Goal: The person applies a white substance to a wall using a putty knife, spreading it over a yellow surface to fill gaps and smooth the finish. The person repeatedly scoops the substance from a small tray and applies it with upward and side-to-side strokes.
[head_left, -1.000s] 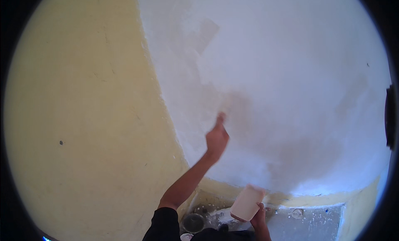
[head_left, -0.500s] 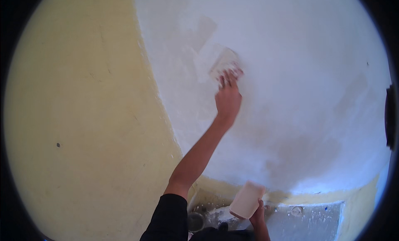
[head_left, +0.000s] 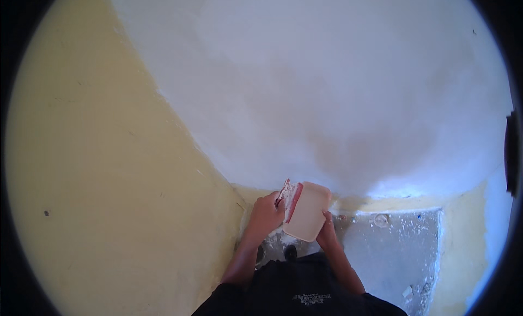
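My left hand (head_left: pixel 267 212) is closed around a wide putty scraper (head_left: pixel 295 202) with a red edge strip and white smears on it. The scraper is tilted, its red edge at the left side of a pale, shallow rectangular tray (head_left: pixel 309 211); whether they touch I cannot tell. My right hand (head_left: pixel 328 231) grips the tray by its right edge, fingers partly hidden beneath it. Both hands are low, close in front of my body. Beyond them rises a wall coated in white plaster (head_left: pixel 327 87), with darker, damp-looking patches (head_left: pixel 376 147).
A bare yellow wall (head_left: pixel 98 179) fills the left side, meeting the white coat along a slanting border. Below lies a grey floor (head_left: pixel 381 245) spattered with white, with a small round pale object (head_left: pixel 381 221) near the wall. A dark object (head_left: pixel 511 152) stands at the right rim.
My left hand has come down from the white wall with the scraper and is now beside the tray. The tray appears higher in view, still in my right hand, and the view has shifted.
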Motion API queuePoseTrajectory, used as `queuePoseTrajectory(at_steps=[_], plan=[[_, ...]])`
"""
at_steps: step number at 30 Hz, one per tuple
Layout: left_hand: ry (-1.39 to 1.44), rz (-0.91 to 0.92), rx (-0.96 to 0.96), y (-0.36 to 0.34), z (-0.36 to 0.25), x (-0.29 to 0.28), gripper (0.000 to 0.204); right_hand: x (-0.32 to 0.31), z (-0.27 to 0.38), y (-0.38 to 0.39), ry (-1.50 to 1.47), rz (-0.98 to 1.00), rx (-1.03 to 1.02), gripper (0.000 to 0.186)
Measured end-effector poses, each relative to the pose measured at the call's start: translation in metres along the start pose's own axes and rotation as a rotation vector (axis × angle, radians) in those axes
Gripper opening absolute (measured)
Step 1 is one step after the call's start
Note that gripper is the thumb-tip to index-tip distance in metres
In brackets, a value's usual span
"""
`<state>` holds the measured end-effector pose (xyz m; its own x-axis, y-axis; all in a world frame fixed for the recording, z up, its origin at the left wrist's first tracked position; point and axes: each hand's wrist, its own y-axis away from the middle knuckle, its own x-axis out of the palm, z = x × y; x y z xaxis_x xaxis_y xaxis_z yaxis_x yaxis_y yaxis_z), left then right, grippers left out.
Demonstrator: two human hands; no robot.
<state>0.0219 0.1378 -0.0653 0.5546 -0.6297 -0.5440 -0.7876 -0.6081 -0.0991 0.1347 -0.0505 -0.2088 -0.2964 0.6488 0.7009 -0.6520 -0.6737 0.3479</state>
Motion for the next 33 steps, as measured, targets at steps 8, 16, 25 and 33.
queuePoseTrajectory(at_steps=[8, 16, 25, 33], plan=[[-0.381, -0.011, -0.109, 0.038, 0.066, 0.017, 0.017, 0.031, -0.082, -0.010, -0.047, 0.016, 0.118, 0.044], [-0.297, 0.049, -0.079, 0.057, 0.090, 0.009, 0.020, 0.049, -0.107, -0.008, 0.018, -0.004, 0.061, 0.039], [-0.430, 0.094, -0.220, 0.056, 0.083, 0.007, 0.022, 0.056, -0.107, 0.001, -0.003, -0.020, 0.094, 0.034], [-0.396, 0.015, -0.167, 0.057, 0.088, 0.007, 0.023, 0.055, -0.110, 0.003, -0.046, 0.044, 0.093, 0.035]])
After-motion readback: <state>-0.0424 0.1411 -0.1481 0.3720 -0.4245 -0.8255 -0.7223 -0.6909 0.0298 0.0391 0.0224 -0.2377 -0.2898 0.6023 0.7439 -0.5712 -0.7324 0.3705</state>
